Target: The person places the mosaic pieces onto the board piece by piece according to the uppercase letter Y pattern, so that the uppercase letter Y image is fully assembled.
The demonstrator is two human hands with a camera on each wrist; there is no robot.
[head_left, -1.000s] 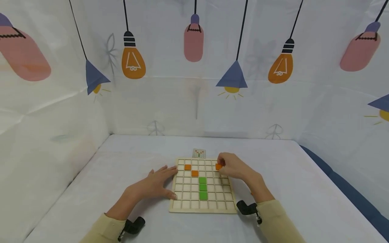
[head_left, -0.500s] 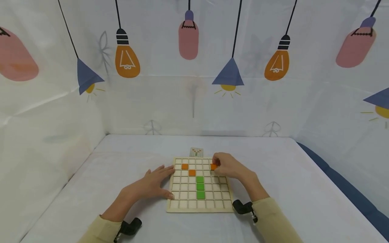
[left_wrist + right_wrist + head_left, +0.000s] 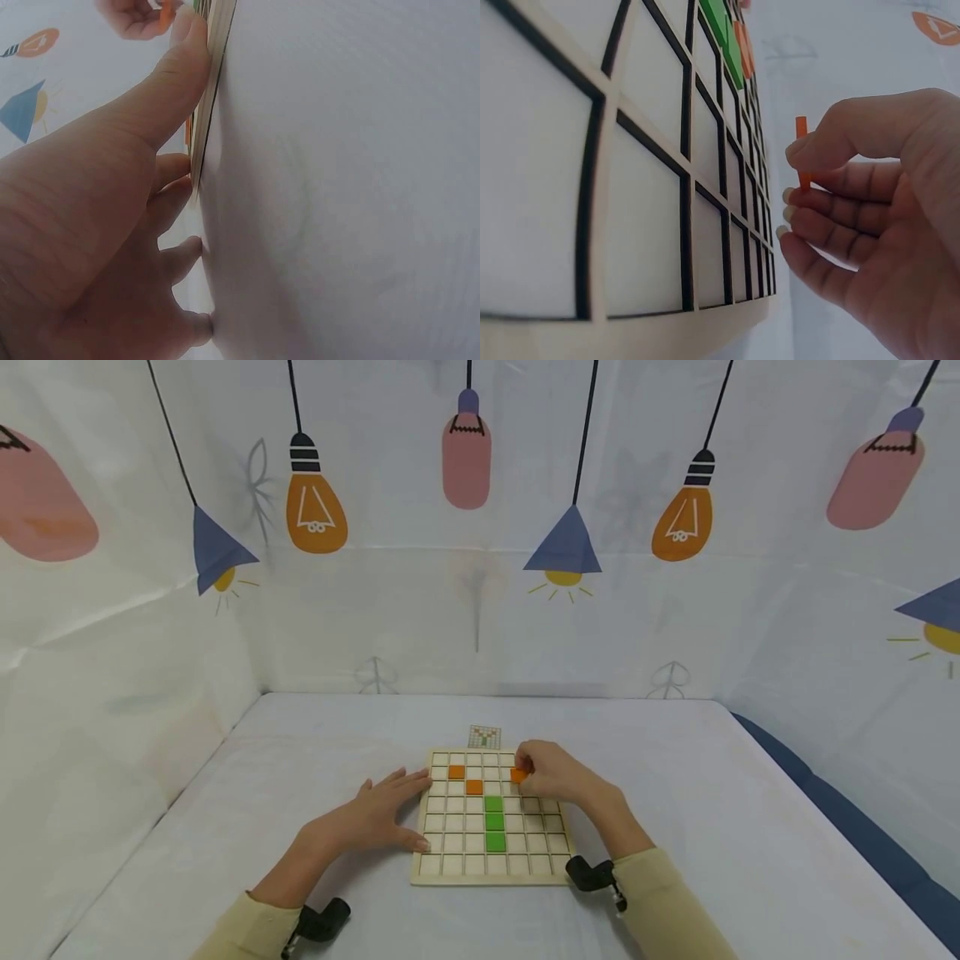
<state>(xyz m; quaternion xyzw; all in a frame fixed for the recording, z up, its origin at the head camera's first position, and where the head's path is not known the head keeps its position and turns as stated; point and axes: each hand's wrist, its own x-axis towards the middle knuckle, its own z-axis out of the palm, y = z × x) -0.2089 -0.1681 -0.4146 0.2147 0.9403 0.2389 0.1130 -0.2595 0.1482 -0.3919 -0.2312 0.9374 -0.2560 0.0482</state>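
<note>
A square wooden grid board (image 3: 487, 882) lies on the white table. My left hand (image 3: 375, 814) rests at its left side with fingers spread, the thumb lying on the board's edge (image 3: 217, 60) in the left wrist view. My right hand (image 3: 558, 774) pinches a thin orange square tile (image 3: 801, 126) between thumb and fingers, over the upper right cells. In the right wrist view the tile is edge-on, apart from the grid face. One orange tile (image 3: 456, 772) sits in the upper left, another orange tile (image 3: 474, 787) diagonally below. A column of green tiles (image 3: 494, 821) runs down the middle.
A small pattern card (image 3: 484, 737) printed with a coloured grid lies just beyond the board's far edge. White cloth walls (image 3: 420, 602) with printed lamps surround the table. Black wrist cameras (image 3: 324, 920) are strapped at both sleeves.
My right hand has slid a little left over the board, carrying the orange tile. The left hand keeps its place at the board. The head view has shifted slightly.
</note>
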